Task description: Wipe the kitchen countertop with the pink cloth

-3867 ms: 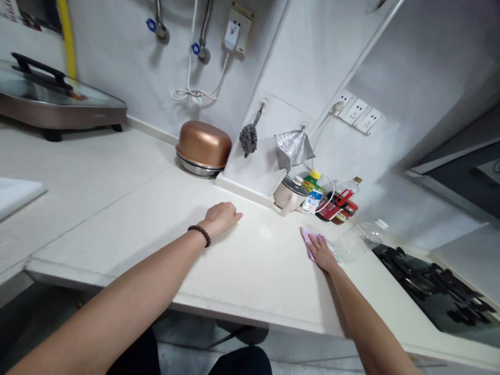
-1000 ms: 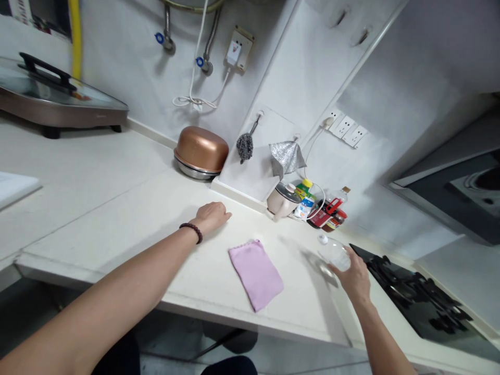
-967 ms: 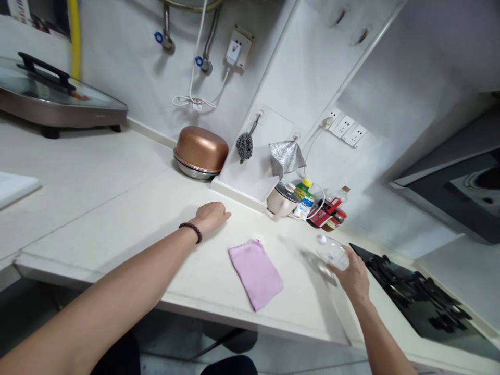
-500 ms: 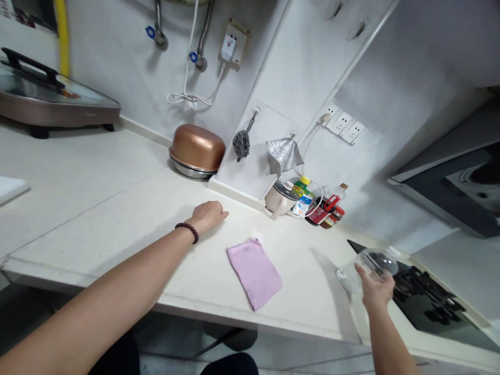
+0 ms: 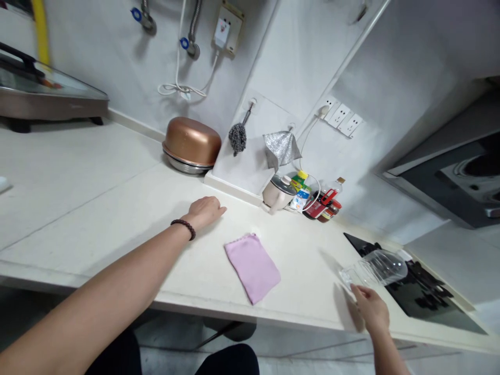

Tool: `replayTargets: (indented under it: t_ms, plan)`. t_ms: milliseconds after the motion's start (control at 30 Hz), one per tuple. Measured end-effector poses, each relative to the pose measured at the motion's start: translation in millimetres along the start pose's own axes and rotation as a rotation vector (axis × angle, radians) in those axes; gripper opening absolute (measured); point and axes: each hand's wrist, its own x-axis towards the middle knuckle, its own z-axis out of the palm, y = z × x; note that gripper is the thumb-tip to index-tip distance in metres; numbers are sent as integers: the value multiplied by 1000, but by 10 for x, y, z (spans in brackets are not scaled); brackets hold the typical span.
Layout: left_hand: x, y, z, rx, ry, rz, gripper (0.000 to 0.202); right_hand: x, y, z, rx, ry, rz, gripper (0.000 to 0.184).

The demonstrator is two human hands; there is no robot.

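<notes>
My left hand (image 5: 205, 211) lies palm down on the white counter (image 5: 97, 208), fingers loosely stretched and holding nothing; a dark bead bracelet is on its wrist. A pink cloth (image 5: 252, 266) lies flat on the counter to the right of that hand, untouched. A clear plastic bottle (image 5: 375, 268) lies on its side at the near left edge of the black gas hob (image 5: 422, 297). My right hand (image 5: 371, 308) sits just below the bottle's base. Its fingers point up toward the base and are not wrapped round the bottle.
A copper-coloured pot (image 5: 192, 141) stands upturned at the wall. A small beige cooker (image 5: 277, 192), sauce bottles (image 5: 322, 204) and a carton crowd the corner. A scourer (image 5: 237, 136) and silver cloth (image 5: 280, 148) hang above. A lidded electric pan (image 5: 47, 96) stands far left.
My right hand left the pink cloth, picked up the clear bottle, carried it right and toward me, and laid it by the hob, now loosening from it. My left hand stayed put.
</notes>
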Motion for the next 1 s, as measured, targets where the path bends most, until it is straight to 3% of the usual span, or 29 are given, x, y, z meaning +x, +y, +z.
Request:
replayTargets:
  t_ms: [100, 167, 233, 300, 367, 433, 533, 700, 867, 1000]
  plan:
    - [14, -12, 33, -2, -4, 7, 44, -395, -815, 101, 195, -99, -187, 55]
    - [27, -33, 48, -3, -6, -1, 46, -744, -1488, 206, 362, -198, -498, 58]
    - [40, -56, 56, 3, -10, -16, 47, -1093, -2081, 331, 339, -410, -823, 60]
    - [46, -74, 61, 13, -18, -30, 46, -1333, -2479, 464, 220, -660, -1065, 58]
    - [44, -84, 66, 19, -24, -35, 45, -1368, -2661, 610, 109, -803, -1147, 57]
    - [36, -89, 73, 15, -27, -32, 45, -1178, -2672, 779, 28, -817, -1091, 58]
    - [22, -93, 79, 1, -23, -27, 44, -614, -2475, 1070, -107, -742, -900, 60]
    - [25, -106, 55, -9, -21, -38, 42, 356, -1738, 1399, -345, -641, -528, 61]
    - [41, -121, 12, -11, -12, -53, 40, 823, -940, 1269, -498, -540, -263, 63]
    - [28, -96, -28, 1, -8, -24, 42, 834, -744, 1106, -543, -485, -225, 65]
